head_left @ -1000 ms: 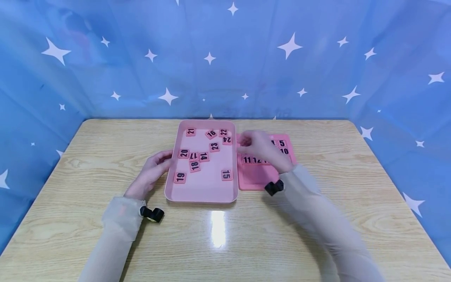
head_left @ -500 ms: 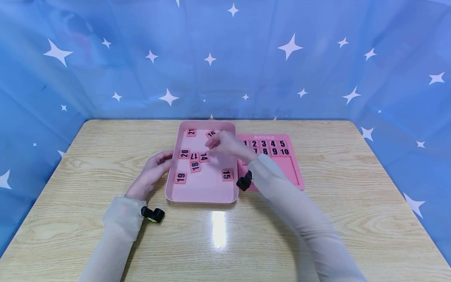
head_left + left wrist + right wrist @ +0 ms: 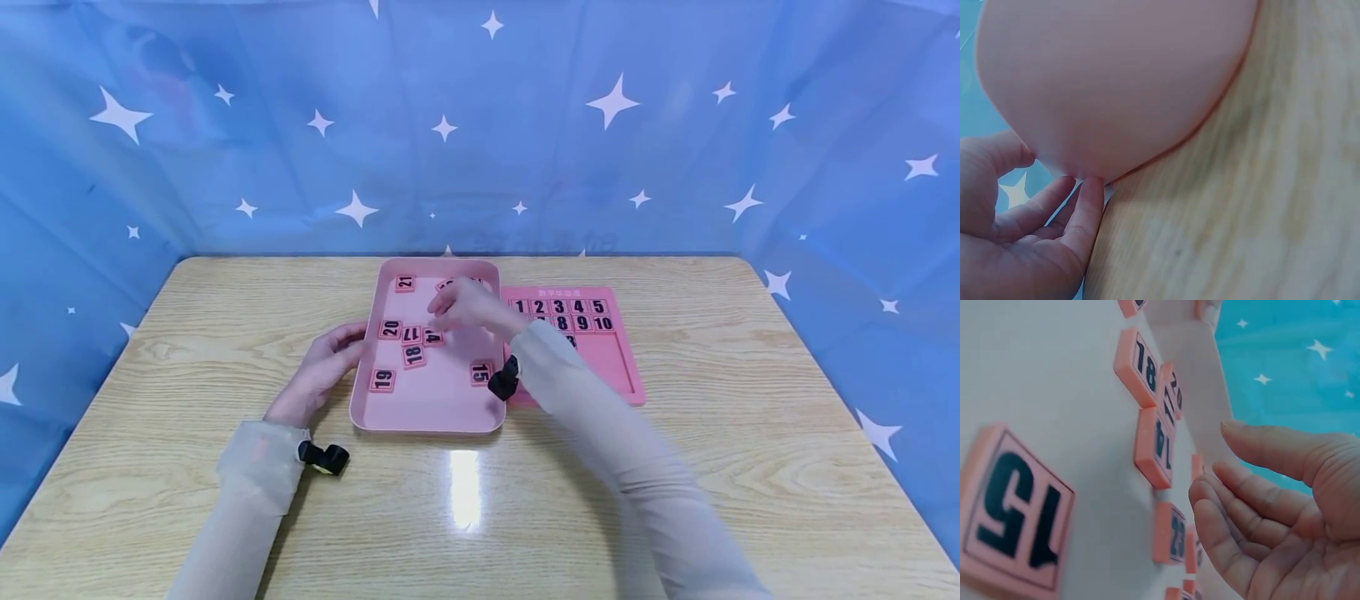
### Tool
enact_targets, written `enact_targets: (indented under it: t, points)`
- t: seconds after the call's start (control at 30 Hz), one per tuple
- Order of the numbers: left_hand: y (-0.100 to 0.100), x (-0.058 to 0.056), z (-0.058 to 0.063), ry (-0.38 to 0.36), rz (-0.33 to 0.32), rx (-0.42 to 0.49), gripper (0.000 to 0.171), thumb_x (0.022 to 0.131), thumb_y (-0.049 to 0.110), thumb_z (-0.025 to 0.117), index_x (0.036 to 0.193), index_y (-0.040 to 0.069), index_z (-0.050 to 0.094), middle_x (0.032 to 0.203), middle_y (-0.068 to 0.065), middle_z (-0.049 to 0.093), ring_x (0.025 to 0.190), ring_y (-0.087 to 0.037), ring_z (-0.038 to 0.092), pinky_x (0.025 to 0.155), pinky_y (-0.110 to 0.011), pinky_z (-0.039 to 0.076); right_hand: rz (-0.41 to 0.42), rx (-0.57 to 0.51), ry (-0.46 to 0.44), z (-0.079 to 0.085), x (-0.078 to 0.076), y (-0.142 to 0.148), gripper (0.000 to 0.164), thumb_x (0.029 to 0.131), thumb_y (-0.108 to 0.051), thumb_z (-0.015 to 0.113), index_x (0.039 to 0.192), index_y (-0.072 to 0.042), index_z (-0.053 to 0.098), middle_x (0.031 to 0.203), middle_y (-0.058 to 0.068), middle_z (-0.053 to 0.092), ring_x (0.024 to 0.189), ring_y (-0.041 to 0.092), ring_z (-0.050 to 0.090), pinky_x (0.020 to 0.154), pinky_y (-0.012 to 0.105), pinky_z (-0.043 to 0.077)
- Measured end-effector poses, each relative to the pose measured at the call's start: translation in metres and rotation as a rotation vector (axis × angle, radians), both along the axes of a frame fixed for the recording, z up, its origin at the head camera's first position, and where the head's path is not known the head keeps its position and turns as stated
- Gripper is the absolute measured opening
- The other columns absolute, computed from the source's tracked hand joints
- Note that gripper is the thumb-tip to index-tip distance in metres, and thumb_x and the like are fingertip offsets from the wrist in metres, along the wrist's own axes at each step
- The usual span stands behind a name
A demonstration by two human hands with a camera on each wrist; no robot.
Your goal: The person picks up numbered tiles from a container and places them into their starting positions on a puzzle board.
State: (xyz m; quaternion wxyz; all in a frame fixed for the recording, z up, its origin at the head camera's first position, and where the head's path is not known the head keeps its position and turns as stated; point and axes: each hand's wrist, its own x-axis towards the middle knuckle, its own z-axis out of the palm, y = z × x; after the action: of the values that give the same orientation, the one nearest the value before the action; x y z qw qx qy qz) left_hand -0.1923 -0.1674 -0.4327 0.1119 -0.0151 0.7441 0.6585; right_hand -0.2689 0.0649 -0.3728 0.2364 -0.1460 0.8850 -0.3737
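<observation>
The loose, empty right hand (image 3: pixel 467 305) is half-hiding farther tiles (image 3: pixel 444 287) near tile "14" (image 3: pixel 1154 447); the loose left hand (image 3: pixel 324 361) is touching the tray (image 3: pixel 427 415).

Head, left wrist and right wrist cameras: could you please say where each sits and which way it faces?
Head: on the head, facing forward and down at tray, board and table; left hand, right hand and sleeves show.
Left wrist: on that wrist, facing tray's outside and table; left hand shows.
Right wrist: on that wrist, facing across the tray's inside; right hand and part of left hand show.
Head and right wrist share tile 15.
</observation>
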Motion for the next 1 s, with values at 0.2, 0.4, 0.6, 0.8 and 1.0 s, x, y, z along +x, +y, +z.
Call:
enact_targets:
  t: [0.2,0.4,0.6,0.8,1.0]
  points:
    - [0.000,0.001,0.000,0.009,0.002,-0.002,0.047,0.094,0.010,0.053,0.135,-0.010,0.040,0.129,-0.027,0.046,0.096,-0.004,0.050,0.081,-0.015,0.045,0.025,0.005,-0.016,-0.008,0.000,-0.006,0.032,0.075,0.001,0.074,0.106,0.000,0.068,0.099,0.009,0.068,0.090,0.018,0.061,0.081,0.023,0.049]
    - [-0.001,0.001,0.000,0.010,-0.001,-0.005,0.047,0.094,0.010,0.053,0.135,-0.009,0.040,0.129,-0.026,0.046,0.098,-0.007,0.050,0.081,-0.015,0.045,0.050,0.049,0.028,-0.012,0.001,-0.009,0.036,0.068,0.003,0.078,0.103,-0.002,0.069,0.099,0.008,0.066,0.090,0.018,0.059,0.080,0.023,0.049]
    - [-0.002,0.000,-0.001,-0.010,-0.003,-0.008,0.047,0.095,0.012,0.053,0.136,-0.007,0.040,0.132,-0.025,0.045,0.102,-0.010,0.049,0.082,-0.015,0.045,0.101,0.117,0.067,-0.016,0.004,-0.012,0.032,0.069,0.002,0.077,0.099,-0.003,0.068,0.096,0.006,0.060,0.088,0.017,0.052,0.077,0.025,0.046]
    - [-0.001,-0.002,-0.001,-0.015,-0.001,-0.014,0.048,0.095,0.012,0.053,0.137,-0.006,0.040,0.132,-0.024,0.045,0.103,-0.012,0.049,0.083,-0.015,0.045,0.122,0.151,0.095,-0.015,0.004,-0.014,0.029,0.070,0.001,0.076,0.097,-0.004,0.067,0.094,0.006,0.059,0.085,0.018,0.051,0.073,0.026,0.045]
    - [-0.001,-0.001,-0.001,-0.009,0.001,-0.011,0.048,0.094,0.011,0.053,0.136,-0.007,0.040,0.132,-0.024,0.045,0.102,-0.010,0.049,0.082,-0.015,0.045,0.142,0.154,0.170,-0.007,0.005,-0.011,0.028,0.071,-0.011,0.081,0.094,-0.005,0.067,0.092,0.005,0.059,0.086,0.017,0.050,0.077,0.026,0.044]
